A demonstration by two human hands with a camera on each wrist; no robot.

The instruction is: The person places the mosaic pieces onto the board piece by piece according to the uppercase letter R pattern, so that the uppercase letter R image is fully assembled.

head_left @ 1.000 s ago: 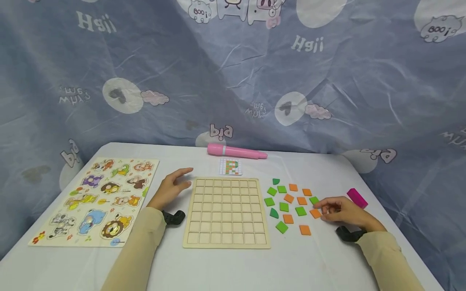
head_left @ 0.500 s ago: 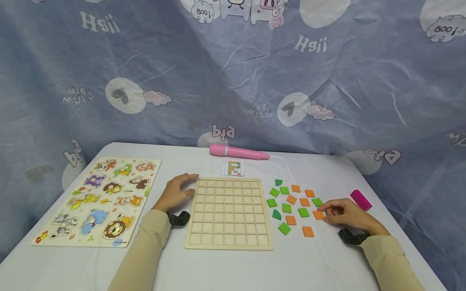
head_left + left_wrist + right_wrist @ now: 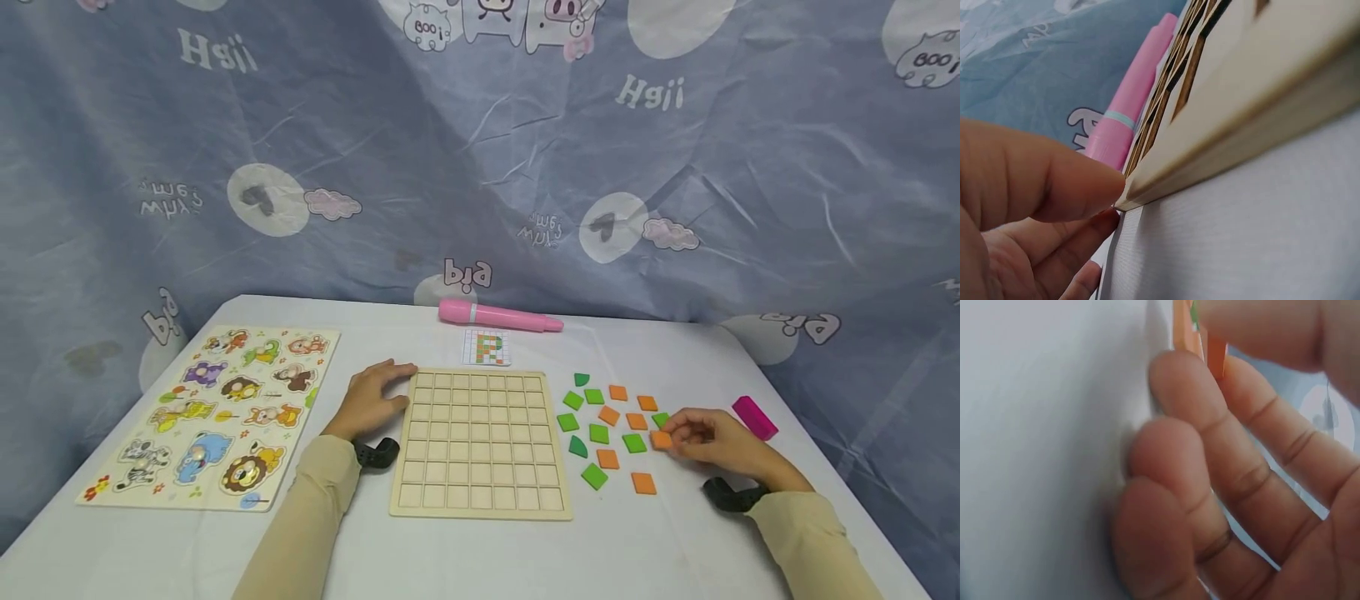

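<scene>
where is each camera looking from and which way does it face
Head: worn on the head, facing forward and down over the table; shows both sleeved arms, left hand and right hand.
Left wrist: low at the table, facing along the wooden grid board edge toward the pink pen; shows the left hand's fingers at the board corner.
Right wrist: close up on the right hand's fingers pinching an orange tile.
Shared: head and left wrist views both show board and pen.

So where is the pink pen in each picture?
Head: the pink pen lies at the table's far edge, behind the wooden grid board.
Left wrist: top middle, just past the board's corner.
Right wrist: not in it.
Shared landmark: the wooden grid board.
</scene>
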